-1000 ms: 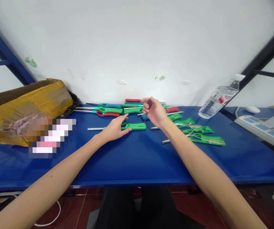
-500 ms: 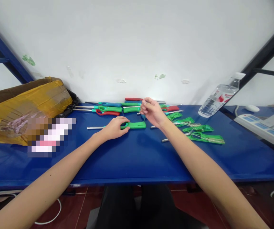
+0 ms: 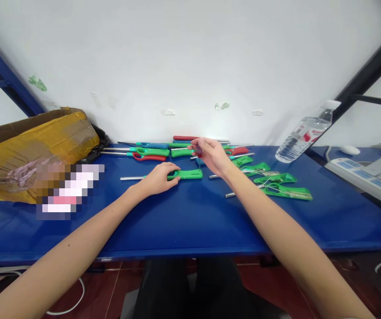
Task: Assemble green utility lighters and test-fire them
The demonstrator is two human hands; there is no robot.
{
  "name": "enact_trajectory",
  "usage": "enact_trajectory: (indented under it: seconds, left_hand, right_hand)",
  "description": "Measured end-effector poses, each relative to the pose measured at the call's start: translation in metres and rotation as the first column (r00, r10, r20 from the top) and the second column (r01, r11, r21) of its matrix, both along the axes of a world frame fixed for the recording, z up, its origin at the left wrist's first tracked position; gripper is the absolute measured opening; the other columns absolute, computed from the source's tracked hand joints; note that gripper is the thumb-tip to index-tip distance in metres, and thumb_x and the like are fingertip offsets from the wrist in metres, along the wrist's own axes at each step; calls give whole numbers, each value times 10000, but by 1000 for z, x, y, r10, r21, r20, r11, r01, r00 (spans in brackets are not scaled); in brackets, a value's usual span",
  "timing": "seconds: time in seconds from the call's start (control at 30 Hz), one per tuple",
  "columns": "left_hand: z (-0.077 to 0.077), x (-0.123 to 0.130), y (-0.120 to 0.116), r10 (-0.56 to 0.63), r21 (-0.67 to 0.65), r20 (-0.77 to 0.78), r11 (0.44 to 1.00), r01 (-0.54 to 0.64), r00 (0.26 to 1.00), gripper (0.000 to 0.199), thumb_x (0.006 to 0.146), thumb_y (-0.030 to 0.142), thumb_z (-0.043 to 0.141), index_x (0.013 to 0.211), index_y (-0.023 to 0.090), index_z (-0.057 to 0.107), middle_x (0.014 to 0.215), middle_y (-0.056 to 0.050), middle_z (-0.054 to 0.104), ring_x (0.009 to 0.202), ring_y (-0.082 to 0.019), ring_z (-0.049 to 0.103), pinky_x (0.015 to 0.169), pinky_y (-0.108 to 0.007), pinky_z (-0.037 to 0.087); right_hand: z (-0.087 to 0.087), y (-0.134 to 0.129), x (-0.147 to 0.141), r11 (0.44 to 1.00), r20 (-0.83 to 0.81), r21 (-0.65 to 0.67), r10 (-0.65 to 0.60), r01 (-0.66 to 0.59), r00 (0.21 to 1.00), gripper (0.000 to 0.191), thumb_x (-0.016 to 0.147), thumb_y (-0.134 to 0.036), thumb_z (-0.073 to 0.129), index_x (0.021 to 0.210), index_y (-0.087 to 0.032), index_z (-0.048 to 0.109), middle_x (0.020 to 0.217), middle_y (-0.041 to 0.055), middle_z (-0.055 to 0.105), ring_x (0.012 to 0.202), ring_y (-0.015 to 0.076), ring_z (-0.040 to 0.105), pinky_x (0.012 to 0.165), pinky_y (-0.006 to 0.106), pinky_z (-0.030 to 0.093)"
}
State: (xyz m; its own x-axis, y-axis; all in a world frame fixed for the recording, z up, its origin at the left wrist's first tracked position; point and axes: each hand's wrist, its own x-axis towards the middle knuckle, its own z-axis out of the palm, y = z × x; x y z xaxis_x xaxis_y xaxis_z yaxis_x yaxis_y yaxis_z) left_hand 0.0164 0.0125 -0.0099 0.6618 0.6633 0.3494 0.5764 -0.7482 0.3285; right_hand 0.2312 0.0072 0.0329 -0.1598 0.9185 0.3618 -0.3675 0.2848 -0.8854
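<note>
Blue counter (image 3: 177, 226) set against a white wall (image 3: 177, 57) with small scuffed patches, seen from above, with reddish floor tiles (image 3: 110, 283) below the near edge. Near the middle, lying flat on the counter: a green lighter (image 3: 192, 174) with a long metal nozzle pointing left and a handle reaching right. Over its middle, the left hand (image 3: 160, 178), with thumb on the near side and fingers on the far side, clamped around the lighter close to its trigger opening. Above and just beyond the handle's right end, the right hand (image 3: 214, 156), with fingers pinched together on the dark reddish grip of a thin-shafted tool (image 3: 200, 164). Shaft roughly upright, tip down at the right end of the green handle; exact contact too small to tell. Bare handle between the left fingers and the tool tip. Behind, along the wall, a loose row of green, blue and red lighters (image 3: 152, 157), partly hidden by the right hand. To the right, opened green casings (image 3: 288, 192) with metal nozzles and thin wires. Farther right, a tilted clear water bottle (image 3: 303, 138), a white mouse (image 3: 350, 150) and a white power strip (image 3: 366, 179). At left, a cardboard box (image 3: 44, 148) wrapped in yellow tape, beside black plastic (image 3: 100, 148), with a pixelated patch (image 3: 72, 189) in front.
</note>
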Motion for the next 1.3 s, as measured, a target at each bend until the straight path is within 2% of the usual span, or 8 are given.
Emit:
enact_trajectory:
  seconds: [0.2,0.5,0.8,0.9,0.97,1.07,1.17,1.3]
  left_hand:
    - [-1,1,1,-5,5,-5,1000,5,1000,409,888,369,521,1145,90,674,1134,-155,692,1068,-283,639,977,-414,502]
    - [-1,0,0,-28,9,-27,1000,29,999,398,905,359,490,1160,105,661,1155,-152,672,1097,-275,614,1004,-414,487]
    - [-1,0,0,-40,19,-23,999,40,999,391,908,357,489,1150,100,656,1142,-157,673,1087,-276,618,1001,-416,492]
    - [-2,0,0,-29,15,-28,999,30,999,380,907,354,493,1151,112,655,1151,-152,672,1094,-273,620,1002,-410,492]
    - [-2,0,0,-22,12,-33,1000,23,999,379,907,354,496,1156,114,652,1160,-154,669,1101,-274,619,1004,-410,491]
    - [-2,0,1,-22,10,-36,1000,23,999,382,906,351,495,1157,109,651,1161,-157,668,1100,-279,618,1000,-416,493]
    - [-2,0,1,-27,13,-38,1000,28,999,379,908,351,490,1155,113,650,1156,-158,669,1090,-282,619,994,-430,496]
    - [-2,0,0,-28,18,-41,999,29,999,377,910,356,485,1158,123,648,1160,-155,665,1101,-285,617,1001,-428,494]
  right_hand:
    - [-3,0,0,999,10,-6,41,-40,999,364,679,-534,819,830,-212,742,797,6,689,843,160,643,737,284,501]
    - [0,7,7,981,-185,-115,135,-158,973,388,764,-564,751,743,-196,629,584,-75,423,537,75,461,582,232,453]
    - [0,1,4,995,-44,-37,95,-97,994,399,656,-484,858,765,-207,592,935,25,730,935,174,672,777,293,507]
    - [1,-2,0,995,-75,-45,87,-90,993,415,640,-439,879,757,-216,550,751,-25,678,736,128,634,686,263,485]
    - [2,-2,-2,995,-92,-50,82,-87,992,383,690,-457,845,753,-216,554,598,-80,518,553,83,495,589,234,437]
    - [4,1,-1,990,-113,-96,92,-103,989,353,837,-547,678,771,-210,594,580,-81,362,492,80,356,538,237,406]
    - [5,3,3,989,-99,-118,82,-93,992,364,863,-564,634,791,-207,630,628,-56,404,541,93,400,556,245,427]
    - [3,1,3,995,-17,-61,73,-74,997,403,714,-581,778,816,-207,666,741,-14,581,745,132,569,654,251,482]
